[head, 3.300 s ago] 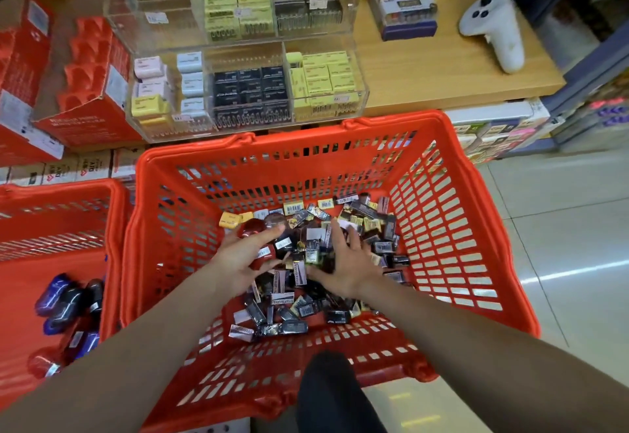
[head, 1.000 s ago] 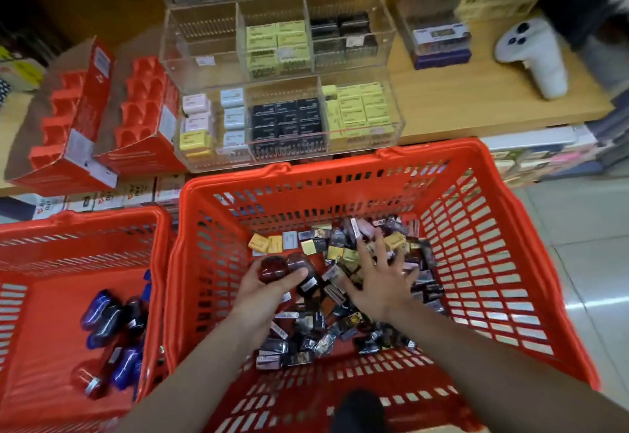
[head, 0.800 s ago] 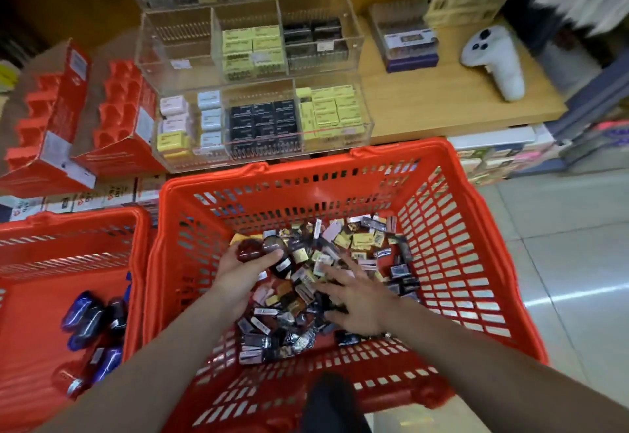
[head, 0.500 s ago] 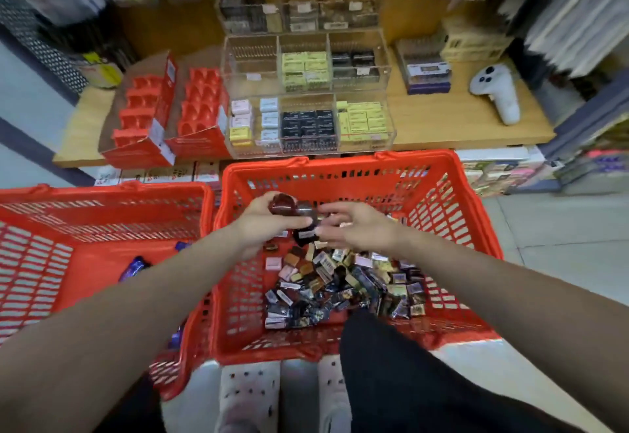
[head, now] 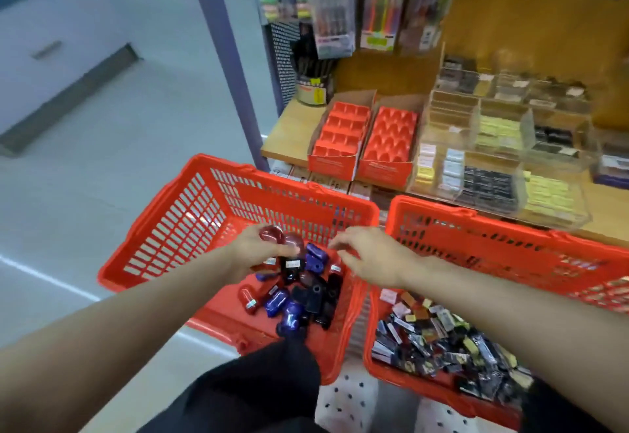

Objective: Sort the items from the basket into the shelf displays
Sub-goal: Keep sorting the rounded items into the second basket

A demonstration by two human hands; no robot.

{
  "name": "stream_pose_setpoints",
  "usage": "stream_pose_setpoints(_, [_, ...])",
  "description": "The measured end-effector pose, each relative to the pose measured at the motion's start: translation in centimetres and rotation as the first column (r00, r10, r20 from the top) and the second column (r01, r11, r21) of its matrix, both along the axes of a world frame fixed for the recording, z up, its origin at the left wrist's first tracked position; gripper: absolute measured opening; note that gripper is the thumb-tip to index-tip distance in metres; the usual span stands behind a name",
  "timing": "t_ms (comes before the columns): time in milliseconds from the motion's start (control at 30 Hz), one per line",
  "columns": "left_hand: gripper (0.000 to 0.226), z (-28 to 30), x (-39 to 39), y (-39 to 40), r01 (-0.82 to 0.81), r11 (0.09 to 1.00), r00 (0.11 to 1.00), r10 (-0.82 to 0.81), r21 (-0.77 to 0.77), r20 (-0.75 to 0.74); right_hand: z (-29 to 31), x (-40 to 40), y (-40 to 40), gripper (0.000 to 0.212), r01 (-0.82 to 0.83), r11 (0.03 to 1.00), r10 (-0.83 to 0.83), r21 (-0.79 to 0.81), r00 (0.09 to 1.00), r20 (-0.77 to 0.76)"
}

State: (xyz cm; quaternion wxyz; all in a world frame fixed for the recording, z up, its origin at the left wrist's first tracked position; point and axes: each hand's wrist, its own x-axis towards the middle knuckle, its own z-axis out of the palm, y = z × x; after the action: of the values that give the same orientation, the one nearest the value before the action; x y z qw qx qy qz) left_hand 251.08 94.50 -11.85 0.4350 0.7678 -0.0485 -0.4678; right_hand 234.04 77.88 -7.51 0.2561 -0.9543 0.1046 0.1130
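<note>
Both hands have moved out of the right basket [head: 510, 245] and now hang over the left basket [head: 177, 228], and the view has swung to the left. The left hand [head: 253, 254] is closed around a few small shiny pieces [head: 282, 240], dark red ones on top, with two little white labels showing under the fingers. The right hand [head: 371, 255] is at 3 o'clock from the left hand, close by but not touching it. Its fingers are loose and a bit curled, and it holds nothing. Under the hands, on the floor of the left basket, lies a pile [head: 299, 296] of blue, black and red pieces. The right basket touches the left one side by side, and it has a heap of little packs [head: 442, 337] in black, silver and gold. At 12 o'clock from the baskets is a wooden shelf [head: 289, 129]. On it stand two red trays [head: 364, 140] with rows of cups, side by side. At 3 o'clock from the trays is a clear case [head: 493, 146] with little boxes in yellow, black and white. Packs of pens [head: 340, 7] hang above the shelf. A dark trouser leg [head: 255, 391] shows at 6 o'clock.
</note>
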Motion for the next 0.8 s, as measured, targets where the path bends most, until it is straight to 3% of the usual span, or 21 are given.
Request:
stream_pose_setpoints(100, [0.042, -5.0, 0.7, 2.4, -0.055, 0.992, 0.997, 0.061, 0.116, -0.045, -3.5, 1.8, 2.0, 0.032, -0.324, 0.903, 0.256, -0.281, 0.933, -0.251])
stream_pose_setpoints(233, [0.045, -11.4, 1.4, 3.6, -0.057, 0.983, 0.996, 0.068, 0.177, -0.058, -7.2, 3.6, 3.2, 0.033, -0.458, 0.834, 0.258, -0.308, 0.818, -0.515])
stream_pose_setpoints(367, [0.056, -14.7, 1.7, 3.5, -0.129, 0.983, 0.985, 0.143, 0.132, -0.1, -8.4, 4.4, 1.7, 0.037, -0.449, 0.805, 0.205, -0.388, 0.824, -0.528])
stream_pose_setpoints(533, [0.061, -14.8, 1.7, 2.0, -0.155, 0.982, 0.979, 0.167, 0.105, -0.119, -8.6, 4.3, 0.5, 0.03, -0.446, 0.789, 0.168, -0.422, 0.818, -0.551])
stream_pose_setpoints(700, [0.075, -14.1, 1.4, 0.3, -0.162, 0.985, 0.971, 0.171, 0.068, -0.164, -7.9, 2.9, -1.0, 0.033, -0.386, 0.835, 0.111, -0.392, 0.816, -0.568])
stream_pose_setpoints(800, [0.093, -14.4, 1.3, -0.4, -0.131, 0.99, 0.975, 0.139, 0.057, -0.17, -8.0, 2.4, -2.2, 0.033, -0.262, 0.891, 0.009, -0.371, 0.827, -0.562])
